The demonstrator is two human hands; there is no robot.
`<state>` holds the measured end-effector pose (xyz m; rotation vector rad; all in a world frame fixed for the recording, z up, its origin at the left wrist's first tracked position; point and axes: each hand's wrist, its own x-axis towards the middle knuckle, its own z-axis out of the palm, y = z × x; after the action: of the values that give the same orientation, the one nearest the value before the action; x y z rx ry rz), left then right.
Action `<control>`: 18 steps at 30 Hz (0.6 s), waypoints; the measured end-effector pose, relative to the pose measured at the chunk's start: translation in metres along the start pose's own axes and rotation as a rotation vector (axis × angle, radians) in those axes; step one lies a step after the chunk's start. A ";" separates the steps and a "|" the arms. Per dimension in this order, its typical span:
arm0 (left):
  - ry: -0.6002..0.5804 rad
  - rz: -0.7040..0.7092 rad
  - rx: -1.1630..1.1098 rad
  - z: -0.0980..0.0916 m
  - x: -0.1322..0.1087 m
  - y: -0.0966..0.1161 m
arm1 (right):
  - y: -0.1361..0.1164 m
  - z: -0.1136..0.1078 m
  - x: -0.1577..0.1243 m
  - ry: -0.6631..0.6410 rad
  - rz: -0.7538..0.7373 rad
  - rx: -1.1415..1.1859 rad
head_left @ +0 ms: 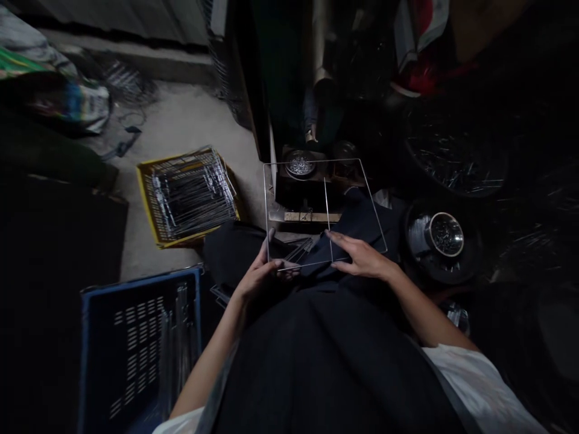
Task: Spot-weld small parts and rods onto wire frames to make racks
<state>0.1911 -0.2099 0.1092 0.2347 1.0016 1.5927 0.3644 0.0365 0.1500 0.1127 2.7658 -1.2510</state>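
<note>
A thin rectangular wire frame [312, 161] is held up above my lap. My left hand [266, 265] grips its near left corner, thumb and fingers around the wire. My right hand [362, 256] has its fingers on a straight metal rod [326, 199], which crosses the middle of the frame from the near side. The rod's far end stops short of the frame's far side. Beyond the frame, a small round dish [301, 164] of shiny metal bits sits on a dark machine. More thin wires [298, 248] lie below the frame, partly hidden by my hands.
On the floor to the left stands a yellow crate [147, 202] full of bent wire pieces. Closer in is a blue crate [140, 283] with long rods. At right, a metal bowl [446, 234] holds small parts; behind it is a dark basin [456, 190] of metal pieces.
</note>
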 end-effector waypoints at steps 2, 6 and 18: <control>-0.012 0.012 0.015 0.000 0.001 0.002 | 0.003 0.002 0.003 0.009 -0.013 -0.012; 0.017 0.011 -0.001 0.004 0.003 0.003 | 0.006 0.004 0.003 0.044 -0.033 -0.023; 0.203 -0.106 -0.025 0.017 0.001 0.014 | 0.001 -0.020 -0.006 0.258 0.097 0.180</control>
<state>0.1913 -0.2007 0.1294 0.0017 1.1304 1.5531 0.3696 0.0519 0.1626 0.4479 2.8056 -1.5570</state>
